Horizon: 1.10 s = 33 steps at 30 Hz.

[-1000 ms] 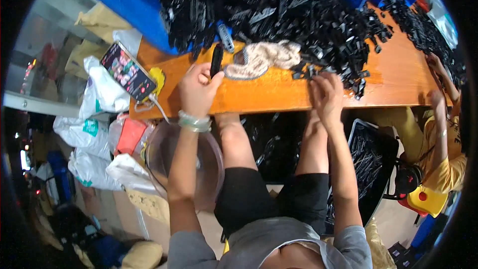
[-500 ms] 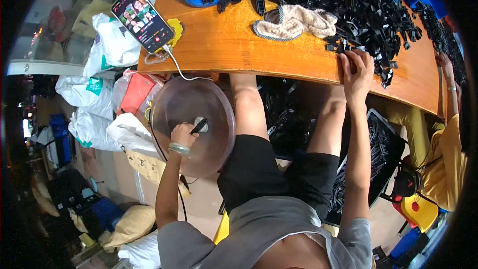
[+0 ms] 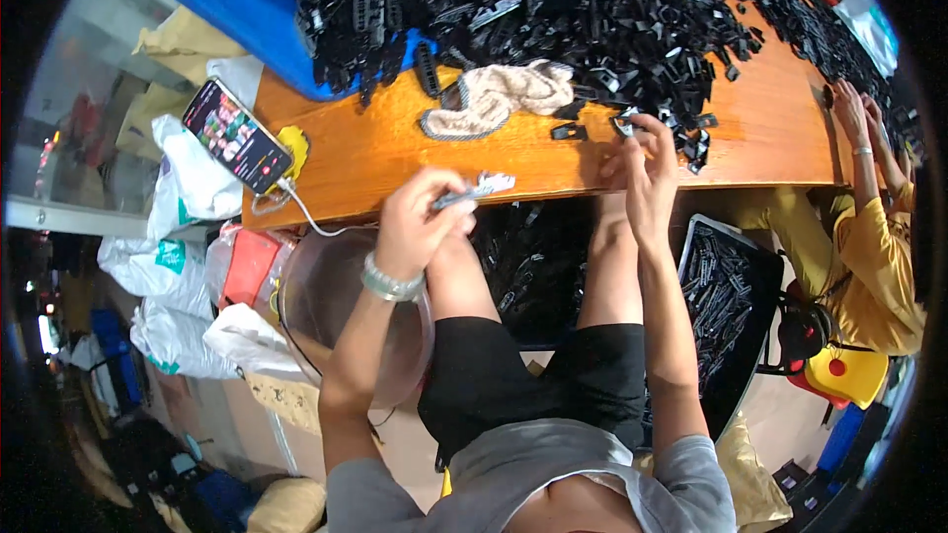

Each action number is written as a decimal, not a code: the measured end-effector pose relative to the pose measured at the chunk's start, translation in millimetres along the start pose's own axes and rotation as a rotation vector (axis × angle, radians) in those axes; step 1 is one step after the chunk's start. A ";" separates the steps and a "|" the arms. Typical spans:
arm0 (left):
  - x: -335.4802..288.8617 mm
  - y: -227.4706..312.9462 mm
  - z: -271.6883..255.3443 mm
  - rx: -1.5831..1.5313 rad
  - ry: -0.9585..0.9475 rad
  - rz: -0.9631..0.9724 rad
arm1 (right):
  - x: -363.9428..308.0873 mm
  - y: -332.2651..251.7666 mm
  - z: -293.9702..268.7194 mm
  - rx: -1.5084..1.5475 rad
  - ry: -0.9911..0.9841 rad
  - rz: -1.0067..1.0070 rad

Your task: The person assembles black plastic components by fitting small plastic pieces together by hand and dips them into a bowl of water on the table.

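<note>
My left hand [image 3: 420, 222] is raised at the front edge of the wooden table. Its fingers and thumb pinch a narrow plastic strip [image 3: 474, 190], which looks shiny and pale under the light and points to the right. Over the table, farther right, my right hand [image 3: 649, 178] has a small black plastic part [image 3: 626, 122] at its thumb and fingertips. The two held pieces are apart. Just beyond the right hand lies a large heap of black plastic parts [image 3: 632, 49]. One small black clip-like part [image 3: 568, 131] lies apart, left of the right fingertips.
A beige cloth [image 3: 494, 104] lies on the wooden table [image 3: 346, 163]. A phone [image 3: 237, 133] plays at the left, its white cable hanging over the edge. Below are a round translucent tub [image 3: 326, 286] and a black crate of parts [image 3: 716, 301]. A co-worker in yellow [image 3: 879, 281] sits right.
My left hand has risen from the translucent tub to the table edge with a strip. My right hand has lifted a small part from the heap's edge. The whole view has shifted.
</note>
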<state>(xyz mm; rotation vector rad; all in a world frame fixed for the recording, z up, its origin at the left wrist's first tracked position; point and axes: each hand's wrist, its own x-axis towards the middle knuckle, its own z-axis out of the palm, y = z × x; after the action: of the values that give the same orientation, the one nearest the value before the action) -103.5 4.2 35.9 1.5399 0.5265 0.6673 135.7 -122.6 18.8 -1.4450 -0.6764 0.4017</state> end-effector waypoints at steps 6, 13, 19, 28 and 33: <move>54.4 -23.9 34.3 0.629 -0.052 0.404 | 5.4 1.2 -5.6 0.268 -0.243 0.305; 51.7 -26.1 37.8 0.520 -0.014 0.219 | -3.8 -19.0 11.3 -0.017 -0.399 0.208; 54.3 -33.6 33.9 0.628 -0.006 0.328 | 5.1 -2.8 8.3 -0.436 -0.454 -0.207; 57.1 -31.4 33.7 0.608 -0.036 0.393 | 8.8 2.6 12.0 -0.524 -0.435 -0.300; 56.6 -33.5 34.1 0.646 -0.066 0.426 | 6.3 -1.8 22.8 -0.600 -0.482 -0.435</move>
<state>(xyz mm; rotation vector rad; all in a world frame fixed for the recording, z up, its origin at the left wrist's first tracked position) -37.0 20.9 7.7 2.3140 0.3800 0.8095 125.6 -101.3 21.4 -1.7097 -1.5678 0.2058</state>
